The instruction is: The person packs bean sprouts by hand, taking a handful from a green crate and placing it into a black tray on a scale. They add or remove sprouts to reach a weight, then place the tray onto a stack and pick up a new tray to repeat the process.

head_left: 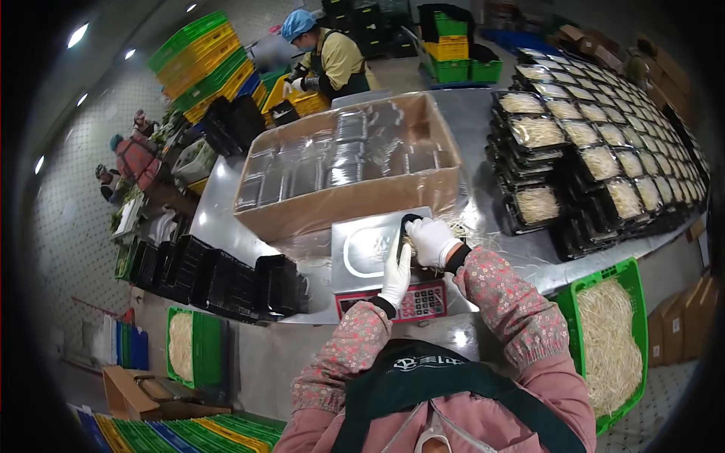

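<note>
Steel table (468, 113) carried a big cardboard box (355, 200) of plastic-wrapped empty trays, with stacks of filled trays (604, 162) to the right. A green crate (568, 317) of loose sprouts sat just beside the person's right elbow. More empty black trays (226, 279) were stacked at the table's left edge. The scale (370, 253) stood directly in front of the person. The black tray (405, 226) lay at the platter's right edge, tilted, between both gloved hands.

The left hand (396, 275) had its fingers straight and flat against the tray's near side — not gripping. The right hand (432, 240) was curled over the tray's far end and the sprouts (411, 243) in it. Whether it pinched the tray or only the sprouts was hard to tell.

Step looked like portioning — sprouts being pressed into the tray at the scale. The next move would call for setting the tray flat on the platter, hands off, so the weight reads true. Stray strands needed tucking inside the rim.
</note>
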Available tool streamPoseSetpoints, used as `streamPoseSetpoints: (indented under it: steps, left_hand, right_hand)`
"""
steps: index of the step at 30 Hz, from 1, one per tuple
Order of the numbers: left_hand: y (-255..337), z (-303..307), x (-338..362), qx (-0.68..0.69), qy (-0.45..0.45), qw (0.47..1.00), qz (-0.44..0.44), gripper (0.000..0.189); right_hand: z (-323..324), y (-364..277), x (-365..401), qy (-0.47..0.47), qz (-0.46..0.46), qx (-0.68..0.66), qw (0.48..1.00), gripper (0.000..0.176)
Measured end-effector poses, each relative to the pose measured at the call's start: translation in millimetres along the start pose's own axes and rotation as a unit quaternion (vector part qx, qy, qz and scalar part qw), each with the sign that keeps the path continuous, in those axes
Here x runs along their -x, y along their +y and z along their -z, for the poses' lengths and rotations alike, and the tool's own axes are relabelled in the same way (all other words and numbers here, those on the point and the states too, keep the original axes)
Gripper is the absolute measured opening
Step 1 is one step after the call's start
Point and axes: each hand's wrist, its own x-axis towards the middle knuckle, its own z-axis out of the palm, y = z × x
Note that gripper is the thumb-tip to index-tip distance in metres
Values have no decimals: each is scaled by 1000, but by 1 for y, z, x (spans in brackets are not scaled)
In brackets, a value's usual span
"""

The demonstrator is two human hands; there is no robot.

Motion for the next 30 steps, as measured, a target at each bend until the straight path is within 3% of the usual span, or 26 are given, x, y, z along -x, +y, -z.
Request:
streamPoseSetpoints:
  steps: [2,3,4,6,9,10,11,14,15,16,20,22,23,26,27,30]
  left_hand:
    - [-22,39,-10,-92,-49,993,49,56]
    - [-34,49,-14,-189,5,982,14,64]
    - [-28,61,-23,-363,49,924,-114,67]
    - [1,66,-30,-264,-25,952,-152,67]
    - [-8,64,-36,-473,-100,861,-158,64]
    - [-10,63,-39,-468,-95,864,-160,63]
    - [-14,62,-38,-464,-89,867,-160,63]
    - [-15,60,-37,-458,-72,873,-155,60]
    - [-10,60,-36,-467,-75,867,-156,59]
    - [-6,60,-36,-476,-76,862,-156,59]
    - [-7,56,-33,-495,-54,852,-161,48]
    - [-11,51,-34,-501,-35,849,-161,43]
    - [-12,50,-33,-504,-28,849,-156,43]
    - [-8,45,-31,-526,-21,838,-140,41]
    - [-10,45,-31,-525,-18,840,-139,41]
    - [-11,45,-30,-530,-21,837,-133,42]
  right_hand:
    - [-18,-11,-24,-29,35,5,999,36]
    - [-27,-13,-32,-47,48,7,998,36]
    - [-41,-19,-38,-43,57,22,997,35]
    - [-62,-25,-45,0,53,-24,998,36]
    - [-69,-22,-49,34,76,-43,996,47]
    - [-64,-21,-50,50,77,-71,993,49]
    - [-58,-15,-51,-47,56,-138,988,65]
    - [-71,11,-44,-10,90,-292,952,83]
    - [-67,17,-35,-3,81,-274,958,98]
    - [-38,19,-32,-61,75,-279,955,98]
    - [12,41,-8,-76,45,-34,996,86]
    - [5,61,-6,-161,-12,-38,986,80]
    - [0,65,3,-82,18,-40,996,52]
    - [-49,67,1,-48,-32,10,998,23]
    - [-45,67,1,16,12,-10,1000,11]
    - [-4,74,5,-13,-37,-131,991,15]
